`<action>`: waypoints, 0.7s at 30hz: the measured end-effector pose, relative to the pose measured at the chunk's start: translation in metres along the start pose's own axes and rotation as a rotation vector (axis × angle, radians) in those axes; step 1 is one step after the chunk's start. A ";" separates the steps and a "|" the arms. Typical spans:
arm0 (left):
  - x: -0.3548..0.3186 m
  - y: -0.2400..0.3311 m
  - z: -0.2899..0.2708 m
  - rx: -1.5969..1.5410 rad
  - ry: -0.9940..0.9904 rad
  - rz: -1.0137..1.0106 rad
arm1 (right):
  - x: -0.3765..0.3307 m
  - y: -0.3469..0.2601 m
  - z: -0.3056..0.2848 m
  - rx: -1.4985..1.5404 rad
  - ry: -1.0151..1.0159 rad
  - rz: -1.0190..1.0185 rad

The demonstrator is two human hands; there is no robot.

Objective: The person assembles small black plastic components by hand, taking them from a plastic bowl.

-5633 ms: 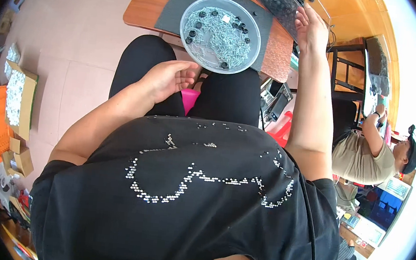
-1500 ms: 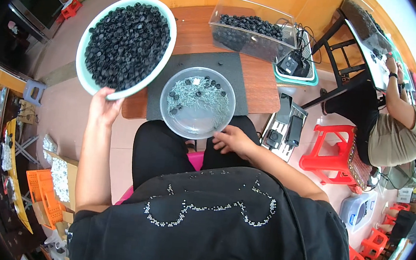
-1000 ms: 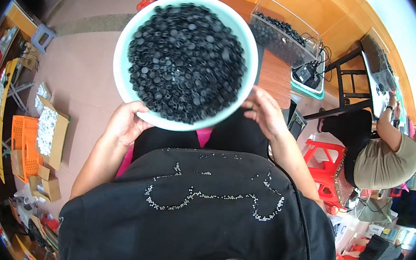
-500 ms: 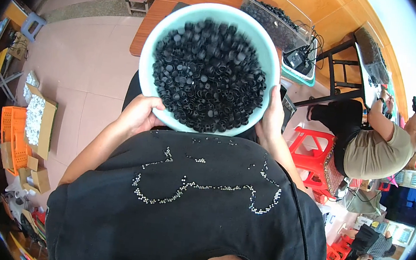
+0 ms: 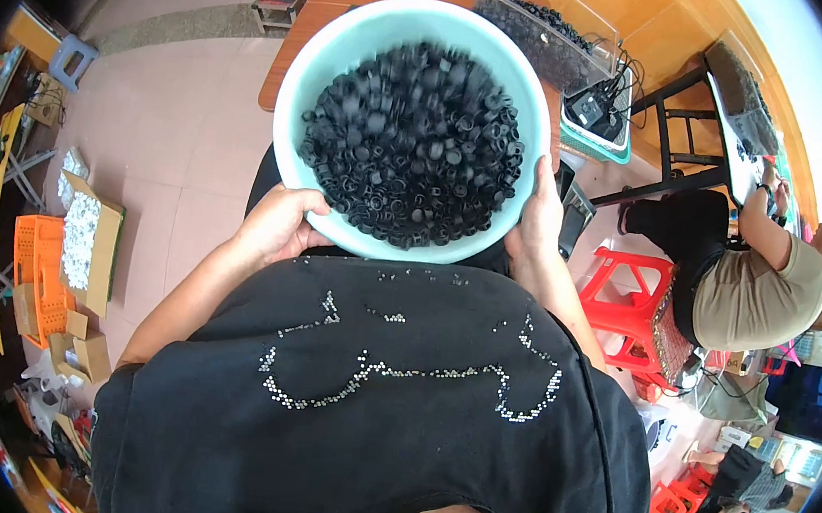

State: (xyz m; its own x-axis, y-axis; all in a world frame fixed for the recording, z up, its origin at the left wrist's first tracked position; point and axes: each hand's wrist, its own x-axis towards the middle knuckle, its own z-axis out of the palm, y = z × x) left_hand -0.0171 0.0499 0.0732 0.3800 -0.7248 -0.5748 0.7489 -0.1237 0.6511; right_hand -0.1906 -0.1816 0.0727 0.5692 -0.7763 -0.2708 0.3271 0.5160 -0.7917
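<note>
A pale mint-green plastic basin (image 5: 297,77) is held up in front of my chest. Inside it lies a heap of small black round caps (image 5: 411,158), those at the far side smeared by motion. My left hand (image 5: 282,224) grips the near left rim, thumb over the edge and fingers underneath. At the right side, my right hand (image 5: 538,219) clasps the outer wall with the thumb up along the rim; its other fingers are mostly hidden below the basin.
Beyond the basin stands a brown wooden table (image 5: 305,24) with a clear bin (image 5: 541,37) of black parts. A white-and-green basket (image 5: 597,126) holds cables. A seated person (image 5: 764,291) works to the right, near a red stool (image 5: 619,306). Orange crates (image 5: 39,270) and cartons stand left.
The black caps have shifted within the basin and are heaped a little differently. The basin has moved slightly away and up. Both hands keep their hold.
</note>
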 end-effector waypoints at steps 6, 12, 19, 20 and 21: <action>-0.004 -0.006 -0.001 -0.019 -0.022 -0.036 | 0.002 0.002 -0.013 -0.011 0.034 0.062; -0.011 -0.001 0.015 -0.034 -0.022 0.075 | -0.008 -0.014 0.000 -0.002 0.014 -0.062; 0.000 -0.014 0.004 -0.064 0.002 -0.099 | 0.011 0.001 -0.030 -0.479 -0.002 -0.253; 0.001 -0.015 0.004 -0.041 0.026 -0.075 | 0.017 0.000 -0.029 -0.986 0.136 -0.717; 0.001 -0.015 0.003 -0.017 0.051 -0.050 | 0.015 -0.007 -0.032 -1.159 0.133 -0.940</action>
State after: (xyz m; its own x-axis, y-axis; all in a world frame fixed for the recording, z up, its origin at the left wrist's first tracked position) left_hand -0.0294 0.0487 0.0640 0.3684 -0.6825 -0.6312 0.7768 -0.1469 0.6123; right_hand -0.2083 -0.2086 0.0561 0.4047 -0.7119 0.5740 -0.2750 -0.6934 -0.6660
